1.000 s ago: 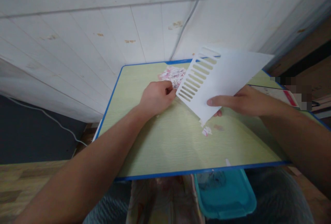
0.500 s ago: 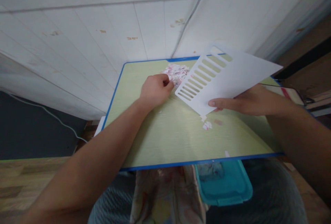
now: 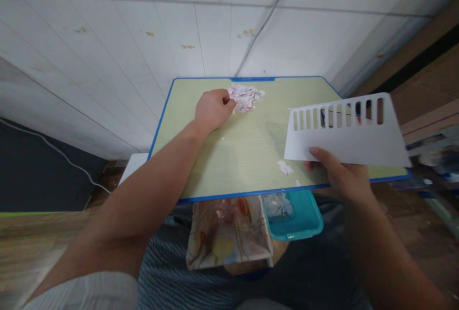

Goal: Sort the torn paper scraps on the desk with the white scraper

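My left hand (image 3: 214, 109) rests on the pale green table (image 3: 247, 157), its fingers curled shut beside the left edge of a pile of torn paper scraps (image 3: 247, 98). Whatever those fingers hold, if anything, is hidden. In my right hand (image 3: 340, 171) is a white sheet with a row of cut-out slots (image 3: 351, 145), pinched between thumb and fingers at its lower edge and raised over the table's right side. A few loose paper scraps (image 3: 285, 167) lie near the front edge, left of my right hand.
A teal plastic tub (image 3: 304, 234) with white scraps inside sits below the table's front edge by my lap. Left of it is a patterned cloth-like container (image 3: 229, 248). A panelled white wall (image 3: 179, 33) with a grey cable (image 3: 263, 23) stands behind the table.
My right hand has drawn the slotted sheet to the right, away from the pile, and turned it so the slots run along the top. My left hand stays curled beside the pile.
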Action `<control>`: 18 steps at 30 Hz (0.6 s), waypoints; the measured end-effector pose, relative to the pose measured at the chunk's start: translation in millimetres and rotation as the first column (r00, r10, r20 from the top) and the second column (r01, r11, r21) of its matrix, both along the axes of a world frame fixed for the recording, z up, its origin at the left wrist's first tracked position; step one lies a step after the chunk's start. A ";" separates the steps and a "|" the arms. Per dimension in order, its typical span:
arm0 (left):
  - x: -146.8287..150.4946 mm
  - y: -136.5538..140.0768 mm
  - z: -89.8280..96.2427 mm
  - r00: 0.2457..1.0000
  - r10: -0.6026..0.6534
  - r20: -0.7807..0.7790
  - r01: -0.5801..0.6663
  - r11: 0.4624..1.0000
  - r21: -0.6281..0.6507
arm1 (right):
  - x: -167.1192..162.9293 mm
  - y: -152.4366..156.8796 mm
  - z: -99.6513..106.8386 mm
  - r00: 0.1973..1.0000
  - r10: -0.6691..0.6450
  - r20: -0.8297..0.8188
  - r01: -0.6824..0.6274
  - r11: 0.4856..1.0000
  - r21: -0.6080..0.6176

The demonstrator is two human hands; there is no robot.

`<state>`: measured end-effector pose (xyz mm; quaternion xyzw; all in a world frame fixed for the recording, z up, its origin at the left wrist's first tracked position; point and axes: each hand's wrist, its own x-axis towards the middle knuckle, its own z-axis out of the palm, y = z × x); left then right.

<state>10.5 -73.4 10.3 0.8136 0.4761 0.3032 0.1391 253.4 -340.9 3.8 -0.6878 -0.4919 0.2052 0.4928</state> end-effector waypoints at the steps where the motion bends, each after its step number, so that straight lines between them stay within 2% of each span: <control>1: -0.9 0.0 1.7 1.000 0.014 0.005 -0.014 1.000 0.006 | -2.2 1.8 -0.7 1.000 0.004 -0.022 -0.005 1.000 -0.007; 6: -12.6 -8.2 17.9 0.996 0.036 0.084 -0.040 0.999 0.036 | -4.1 8.5 0.9 0.991 0.121 -0.047 -0.123 0.992 -0.027; 10: -43.1 -31.7 25.7 0.997 0.018 0.070 -0.019 1.000 0.010 | 0.2 11.6 -1.7 0.984 0.166 -0.058 -0.167 0.986 -0.011; 13: -78.2 -51.6 17.6 0.999 0.043 0.006 -0.044 0.996 0.075 | 3.0 16.6 -6.9 0.986 0.138 -0.099 -0.139 0.990 -0.002; 18: -131.3 -72.3 -11.8 0.938 0.313 -0.148 -0.295 0.947 0.130 | 4.6 18.8 -18.7 0.985 0.053 -0.164 -0.051 0.999 0.016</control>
